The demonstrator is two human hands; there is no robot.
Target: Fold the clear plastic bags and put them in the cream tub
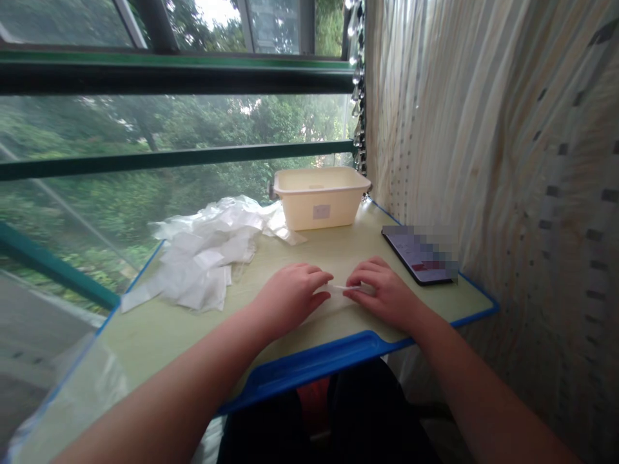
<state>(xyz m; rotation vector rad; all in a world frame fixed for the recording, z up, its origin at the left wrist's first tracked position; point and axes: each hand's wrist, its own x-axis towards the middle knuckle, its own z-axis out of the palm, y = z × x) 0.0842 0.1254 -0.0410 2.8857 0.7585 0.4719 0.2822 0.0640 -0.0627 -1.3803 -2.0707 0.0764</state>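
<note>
Both my hands rest on the pale green desk [159,328] near its front edge. My left hand [290,298] and my right hand [382,291] have their fingers curled inward and pinch the two ends of a small thin white piece [341,288] held between them. What the piece is cannot be made out; it looks like a small clear plastic bag or strip lying flat on the desk.
A heap of clear plastic bags [207,254] lies at the left. A cream plastic tub [319,196] stands at the back by the window. A dark phone [420,254] lies at the right near the curtain. The desk has a blue rim [309,367].
</note>
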